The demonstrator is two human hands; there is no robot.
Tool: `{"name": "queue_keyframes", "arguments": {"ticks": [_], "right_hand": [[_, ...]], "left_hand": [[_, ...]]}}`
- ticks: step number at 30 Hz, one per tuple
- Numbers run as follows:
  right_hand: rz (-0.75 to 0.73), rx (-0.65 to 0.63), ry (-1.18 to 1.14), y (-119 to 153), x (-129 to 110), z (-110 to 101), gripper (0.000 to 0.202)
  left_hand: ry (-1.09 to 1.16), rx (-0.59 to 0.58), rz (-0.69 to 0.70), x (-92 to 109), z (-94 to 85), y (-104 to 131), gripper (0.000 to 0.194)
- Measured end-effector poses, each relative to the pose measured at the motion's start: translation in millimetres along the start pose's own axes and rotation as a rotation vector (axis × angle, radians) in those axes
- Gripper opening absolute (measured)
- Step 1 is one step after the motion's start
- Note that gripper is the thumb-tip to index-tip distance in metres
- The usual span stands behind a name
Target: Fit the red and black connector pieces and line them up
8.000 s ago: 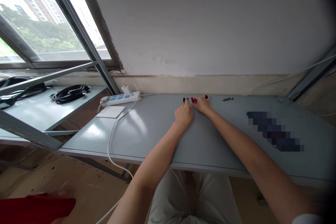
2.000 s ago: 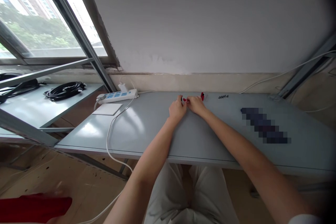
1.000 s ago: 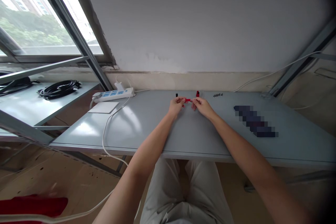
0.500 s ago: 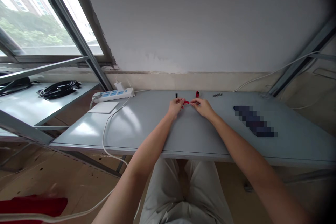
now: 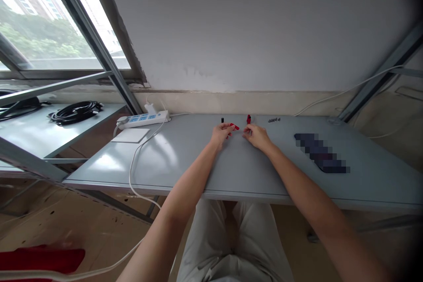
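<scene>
Over the middle of the grey table, my left hand (image 5: 221, 135) is closed on a small red piece (image 5: 235, 127), whose slim end sticks out past the fingertips. A bit of red also shows below those fingers. My right hand (image 5: 257, 136) is a short way to the right, apart from the piece, thumb and fingers pinched together; whatever is between them is too small or hidden. Behind the left hand stands a small black piece (image 5: 222, 120). Just behind the right hand are small red and black parts (image 5: 248, 119). Several tiny dark screw-like bits (image 5: 274, 120) lie farther right.
A white power strip (image 5: 145, 118) and a flat white plate (image 5: 131, 135) are at the table's left, with a white cable (image 5: 131, 163) hanging over the front edge. A dark blurred-out object (image 5: 320, 153) lies on the right. Coiled black cable (image 5: 76, 112) rests on the left-hand table.
My right hand has drawn slightly right and down, away from the red piece. The red piece has tilted in my left hand, its inner end now higher.
</scene>
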State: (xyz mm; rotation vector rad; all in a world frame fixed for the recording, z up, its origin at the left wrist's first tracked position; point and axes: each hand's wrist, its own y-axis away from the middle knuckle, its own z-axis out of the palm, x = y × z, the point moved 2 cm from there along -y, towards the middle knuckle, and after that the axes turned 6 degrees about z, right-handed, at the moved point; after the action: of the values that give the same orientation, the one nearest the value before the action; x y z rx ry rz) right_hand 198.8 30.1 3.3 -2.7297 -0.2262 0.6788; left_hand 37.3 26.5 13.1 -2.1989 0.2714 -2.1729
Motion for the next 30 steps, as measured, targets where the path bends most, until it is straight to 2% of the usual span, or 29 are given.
{"name": "queue_keyframes", "arguments": {"ticks": [2, 5, 7, 9, 13, 22, 27, 30], "right_hand": [[0.107, -0.020, 0.058, -2.5, 7.6, -1.5, 0.013], [0.314, -0.026, 0.100, -7.9, 25.0, -6.3, 0.015], [0.406, -0.019, 0.102, -11.4, 36.4, -9.1, 0.014], [0.456, -0.016, 0.095, -13.8, 44.7, -10.2, 0.013], [0.470, 0.010, 0.090, -15.1, 49.9, -8.5, 0.015], [0.471, 0.036, 0.144, -20.3, 51.5, -4.1, 0.020], [0.456, 0.030, 0.142, -24.7, 47.6, -0.1, 0.023], [0.468, 0.037, 0.154, -25.6, 46.0, 1.5, 0.025]], "left_hand": [[-0.083, 0.047, 0.045, -1.9, -0.9, -1.5, 0.024], [-0.352, 0.077, 0.176, -4.8, 3.5, -3.3, 0.016], [-0.532, 0.036, 0.248, -7.3, 11.3, -5.1, 0.012], [-0.645, -0.021, 0.262, -10.3, 20.6, -8.9, 0.011], [-0.744, -0.083, 0.238, -13.9, 36.6, -21.6, 0.011], [-0.794, -0.080, 0.173, -20.9, 62.7, -48.7, 0.018], [-0.828, -0.046, 0.134, -24.0, 69.2, -59.9, 0.020], [-0.832, -0.016, 0.156, -25.0, 69.8, -63.2, 0.020]]}}
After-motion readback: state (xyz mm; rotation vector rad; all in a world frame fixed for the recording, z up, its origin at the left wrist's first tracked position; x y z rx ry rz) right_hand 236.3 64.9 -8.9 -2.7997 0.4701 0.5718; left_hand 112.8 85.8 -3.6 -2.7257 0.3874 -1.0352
